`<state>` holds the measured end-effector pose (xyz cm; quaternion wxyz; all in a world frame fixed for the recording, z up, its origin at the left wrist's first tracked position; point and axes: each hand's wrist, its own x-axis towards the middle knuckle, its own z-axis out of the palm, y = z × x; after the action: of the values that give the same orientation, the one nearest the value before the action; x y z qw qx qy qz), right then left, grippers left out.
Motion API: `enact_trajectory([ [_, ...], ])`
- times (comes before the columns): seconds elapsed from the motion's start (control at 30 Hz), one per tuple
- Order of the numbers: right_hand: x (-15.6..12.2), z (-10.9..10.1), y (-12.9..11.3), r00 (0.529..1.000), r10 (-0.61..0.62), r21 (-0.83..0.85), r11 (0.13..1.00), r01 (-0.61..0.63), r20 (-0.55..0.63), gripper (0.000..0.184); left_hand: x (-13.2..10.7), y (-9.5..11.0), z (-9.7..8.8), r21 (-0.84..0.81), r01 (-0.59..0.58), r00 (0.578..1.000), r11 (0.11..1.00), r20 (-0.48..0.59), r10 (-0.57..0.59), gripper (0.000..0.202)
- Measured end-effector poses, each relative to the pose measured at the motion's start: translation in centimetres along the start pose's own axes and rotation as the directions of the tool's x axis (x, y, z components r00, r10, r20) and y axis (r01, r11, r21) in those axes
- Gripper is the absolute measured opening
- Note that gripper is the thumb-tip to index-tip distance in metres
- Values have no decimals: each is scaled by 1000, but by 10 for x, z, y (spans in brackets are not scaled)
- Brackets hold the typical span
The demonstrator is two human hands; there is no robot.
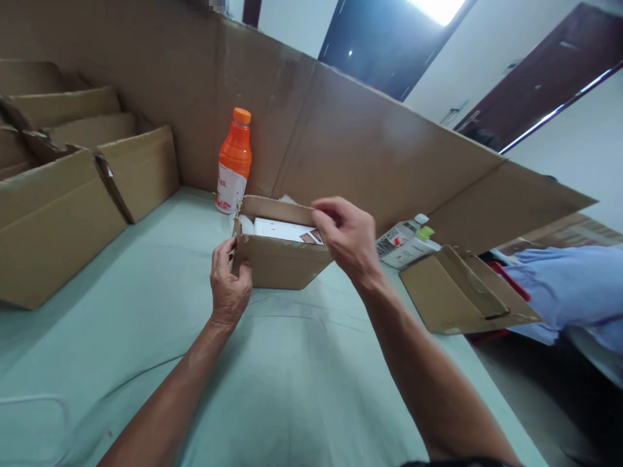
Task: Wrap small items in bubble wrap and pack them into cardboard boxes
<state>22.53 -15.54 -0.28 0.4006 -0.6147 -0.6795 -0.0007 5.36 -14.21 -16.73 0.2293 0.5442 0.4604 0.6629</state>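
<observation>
In the middle of the green-covered surface is an open cardboard box [277,263], its top edge facing up. Inside it lies a white box [280,229] with a dark printed patch at its right end, and something white and rounded sits at the left end. My left hand [230,285] grips the box's left end, thumb on the front side and fingers round the corner. At the opposite end, my right hand [346,233] is closed with its fingertips at the top right edge of the cardboard. Part of that corner is hidden behind the hand.
An orange bottle [234,162] stands behind the box, before a tall cardboard wall [370,143]. Divided cardboard boxes [53,214] stand at the left. To the right are a clear bottle [399,235], a white carton with a green cap [411,251] and another cardboard box [448,292].
</observation>
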Motion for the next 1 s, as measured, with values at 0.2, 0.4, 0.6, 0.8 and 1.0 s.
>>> enact_trajectory([
  [0.2,-90,2,90,931,351,249,915,-317,-105,56,-2,-6,-1,-77,170,984,982,72,-165,57],
  [0.4,-87,46,96,938,301,403,847,-346,172,65,11,6,1,-86,270,961,959,89,-263,55],
  [0.6,-153,-15,109,892,450,302,856,-420,-36,57,-35,49,23,-161,335,891,928,375,-256,57],
  [0.8,-239,-33,62,916,398,234,896,-377,-50,43,-107,65,-54,-63,420,858,905,353,-373,60],
  [1.0,-238,-28,50,959,164,348,906,-239,231,68,-106,72,-130,102,462,878,881,88,-471,54],
])
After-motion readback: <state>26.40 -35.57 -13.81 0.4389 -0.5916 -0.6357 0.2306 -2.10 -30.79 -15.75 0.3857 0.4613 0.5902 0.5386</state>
